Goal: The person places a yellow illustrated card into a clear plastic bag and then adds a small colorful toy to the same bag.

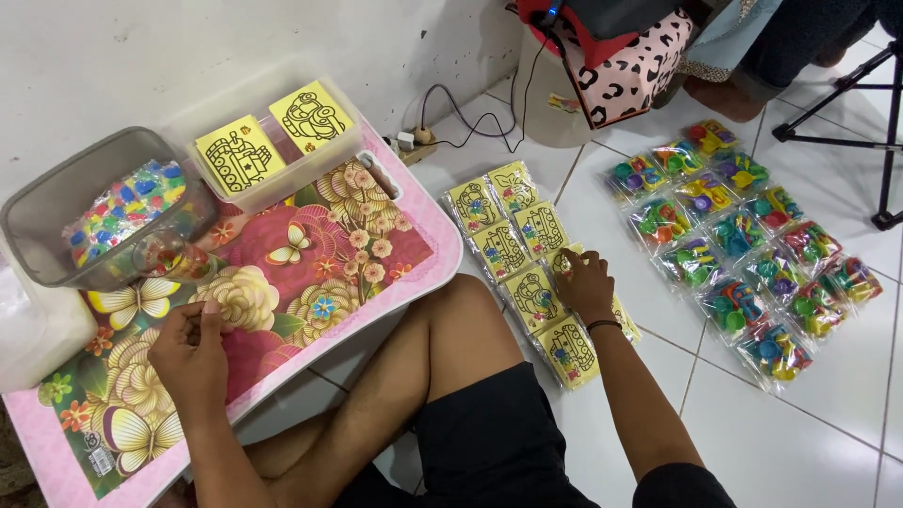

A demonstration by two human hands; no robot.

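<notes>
Both arms spread: right hand (pixel 585 282) (palm down) presses yellow packets (pixel 527 254).

yellow picture packets (pixel 527 263) — flat, line-drawn vehicles, clear-wrapped | two overlapping rows on the white floor tiles (pixel 828 395), just right of the pink floral lap table (pixel 414 273) | one packet (pixel 567 256) mostly covered, possibly lifted at one edge

Picture packets (pixel 531 268) on floor between lap table (pixel 428 259) and toy bags (pixel 743 245)
</notes>
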